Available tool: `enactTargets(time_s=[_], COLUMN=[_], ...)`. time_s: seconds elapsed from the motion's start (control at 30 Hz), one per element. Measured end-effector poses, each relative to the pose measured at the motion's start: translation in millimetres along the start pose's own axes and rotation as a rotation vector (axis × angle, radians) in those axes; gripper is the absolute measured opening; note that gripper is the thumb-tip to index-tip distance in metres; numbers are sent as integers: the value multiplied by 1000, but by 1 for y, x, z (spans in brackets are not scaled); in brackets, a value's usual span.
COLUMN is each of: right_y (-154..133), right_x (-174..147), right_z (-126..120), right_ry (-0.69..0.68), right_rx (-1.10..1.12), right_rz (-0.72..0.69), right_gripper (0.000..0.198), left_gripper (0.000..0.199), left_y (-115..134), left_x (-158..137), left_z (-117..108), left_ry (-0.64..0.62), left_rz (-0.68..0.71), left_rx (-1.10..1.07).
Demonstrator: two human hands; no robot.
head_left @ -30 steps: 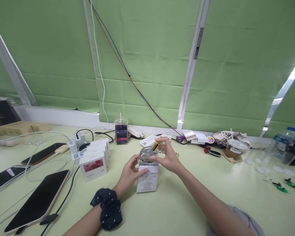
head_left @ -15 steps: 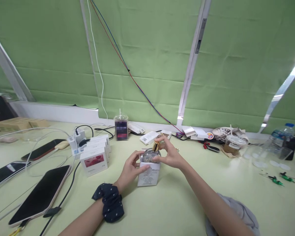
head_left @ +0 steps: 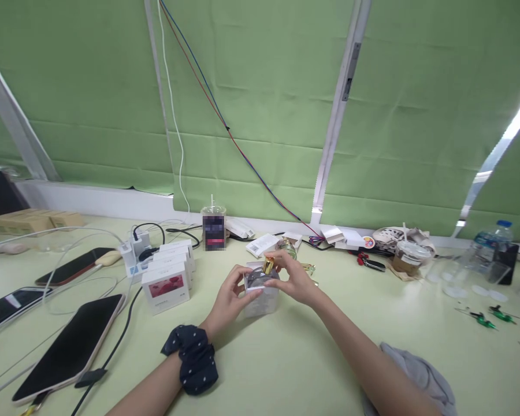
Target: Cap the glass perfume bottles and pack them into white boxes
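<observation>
A clear glass perfume bottle (head_left: pixel 257 278) with a gold cap (head_left: pixel 268 265) sits low in the open top of a small white box (head_left: pixel 260 303). Its upper part and the cap stand above the rim. My left hand (head_left: pixel 235 292) is closed around the left side of the box, thumb on the front. From the right, my right hand (head_left: pixel 292 277) grips the bottle, fingers behind the cap and thumb at its shoulder. A dark dotted scrunchie (head_left: pixel 195 358) circles my left wrist. Behind my right hand stands another glass bottle (head_left: pixel 288 247), partly hidden.
White boxes with a red picture (head_left: pixel 166 289) stand in a row at left, near several phones (head_left: pixel 71 346) and cables. Drink cups (head_left: pixel 214 228), a water bottle (head_left: pixel 494 242) and green-handled tools (head_left: pixel 483 319) lie farther off. Grey cloth (head_left: pixel 420 375) is under my right forearm.
The perfume bottle has sunk deeper into the white box, and its cap is lower and slightly left. My right hand has moved down with it. The box leans differently, its front less visible.
</observation>
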State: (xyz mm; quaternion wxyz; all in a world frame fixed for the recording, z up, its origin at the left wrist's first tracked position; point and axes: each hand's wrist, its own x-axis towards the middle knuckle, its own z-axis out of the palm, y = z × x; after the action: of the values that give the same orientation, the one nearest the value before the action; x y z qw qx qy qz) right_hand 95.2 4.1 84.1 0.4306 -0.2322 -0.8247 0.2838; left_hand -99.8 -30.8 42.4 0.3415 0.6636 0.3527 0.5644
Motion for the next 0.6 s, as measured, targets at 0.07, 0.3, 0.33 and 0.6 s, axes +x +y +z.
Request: enactTargets(time_s=[0.07, 0.3, 0.33, 0.6], right_y=[0, 5, 6, 8], right_x=[0, 0, 0, 0], right_z=[4, 10, 10, 11], right_ry=[39, 88, 91, 80], right_rx=[-9, 15, 16, 24], right_rz=[-34, -29, -22, -12], right_gripper=[49, 49, 49, 49], left_gripper=[31, 32, 33, 33], left_y=[0, -6, -7, -7], left_x=[1, 4, 4, 5], left_z=[-2, -4, -5, -7], left_ry=[15, -22, -33, -66], left_rz=[17, -16, -18, -55], left_rx=[23, 21, 18, 53])
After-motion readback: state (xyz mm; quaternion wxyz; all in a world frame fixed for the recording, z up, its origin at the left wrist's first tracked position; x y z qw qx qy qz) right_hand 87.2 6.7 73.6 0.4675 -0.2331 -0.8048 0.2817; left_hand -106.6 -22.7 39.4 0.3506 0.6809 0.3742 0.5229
